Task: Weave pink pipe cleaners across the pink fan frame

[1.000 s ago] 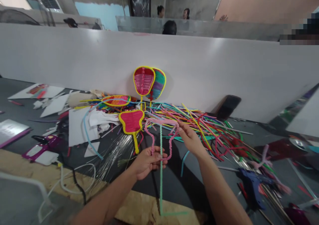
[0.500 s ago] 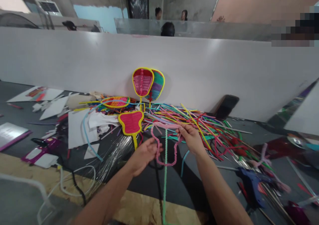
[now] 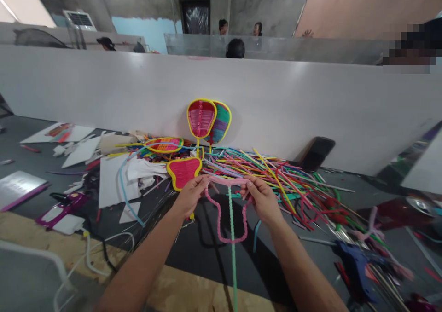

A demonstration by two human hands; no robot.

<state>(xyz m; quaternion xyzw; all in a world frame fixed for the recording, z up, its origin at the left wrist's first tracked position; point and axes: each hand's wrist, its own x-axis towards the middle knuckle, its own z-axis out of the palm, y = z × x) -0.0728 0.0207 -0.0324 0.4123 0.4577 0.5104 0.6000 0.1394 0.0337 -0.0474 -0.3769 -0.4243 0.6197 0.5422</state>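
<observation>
Between my two hands hangs a pink pipe-cleaner fan frame (image 3: pixel 219 220), with pink strands packed across its far end and a green pipe-cleaner stem (image 3: pixel 232 238) running down its middle toward me. My left hand (image 3: pixel 192 193) pinches the frame's far left corner. My right hand (image 3: pixel 262 199) pinches the far right corner, thumb and fingers together. Just beyond my left hand lies a finished red fan (image 3: pixel 184 171) with a yellow rim, its handle partly hidden. Two more fans, one pink and red (image 3: pixel 201 118) and one green and purple (image 3: pixel 223 121), stand against the white partition.
Loose coloured pipe cleaners (image 3: pixel 248 162) spread beyond my hands. A phone (image 3: pixel 318 153) leans on the partition (image 3: pixel 145 86). At right lie a blue glue gun (image 3: pixel 355 266) and a red can (image 3: pixel 393 217). White card pieces (image 3: pixel 117 178) and a purple device (image 3: pixel 62 213) lie left. People are behind the partition.
My left hand has moved up from the frame's left side and now grips its far left corner. My right hand keeps hold of the right corner. The view has shifted slightly.
</observation>
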